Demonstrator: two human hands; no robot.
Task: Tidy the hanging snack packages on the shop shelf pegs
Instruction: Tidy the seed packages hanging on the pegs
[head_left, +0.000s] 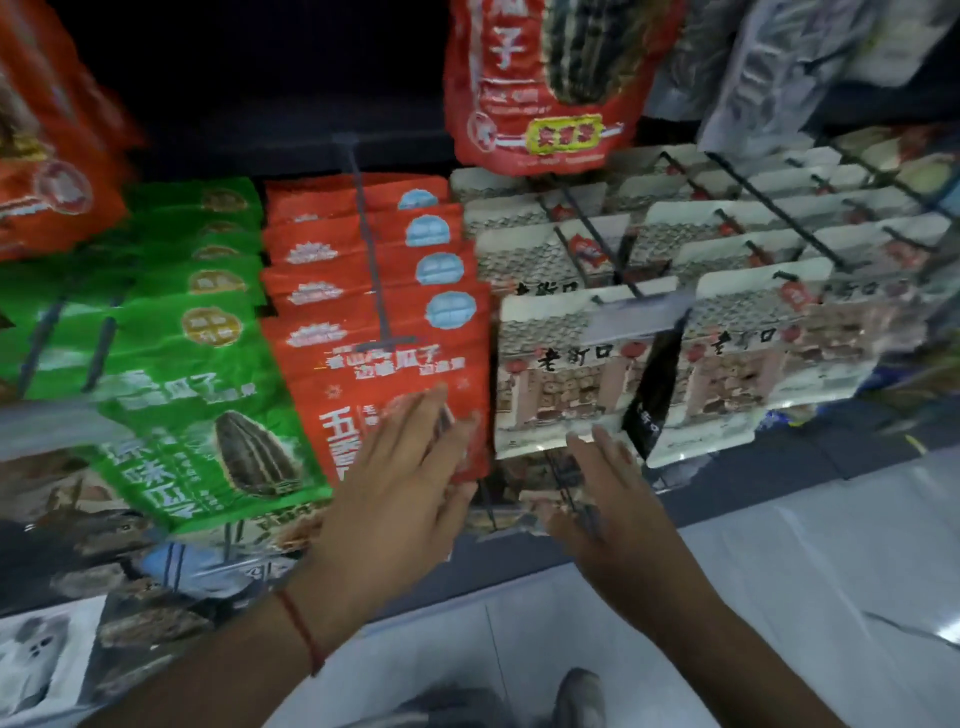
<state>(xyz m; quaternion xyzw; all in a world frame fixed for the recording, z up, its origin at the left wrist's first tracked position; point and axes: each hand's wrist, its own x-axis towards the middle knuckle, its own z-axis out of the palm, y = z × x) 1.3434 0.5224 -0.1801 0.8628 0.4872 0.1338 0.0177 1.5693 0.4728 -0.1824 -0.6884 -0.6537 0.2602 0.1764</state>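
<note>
Reached at centre frame with left hand (410, 467), fingers straight, seemingly flat on front red sunflower-seed packet (384, 364), and right hand (602, 493) spread below white packet (561, 374); risked nudging packets off the peg (371, 249), blur permitting.

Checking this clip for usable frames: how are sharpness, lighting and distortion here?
Head view: dim overall, black above the shelf; motion blur smears the green packages, the upper-right bags and both hands, left hand and right hand; print on the red packages barely legible; wide-angle bending tilts the pegs; pale glare on the floor.
</note>
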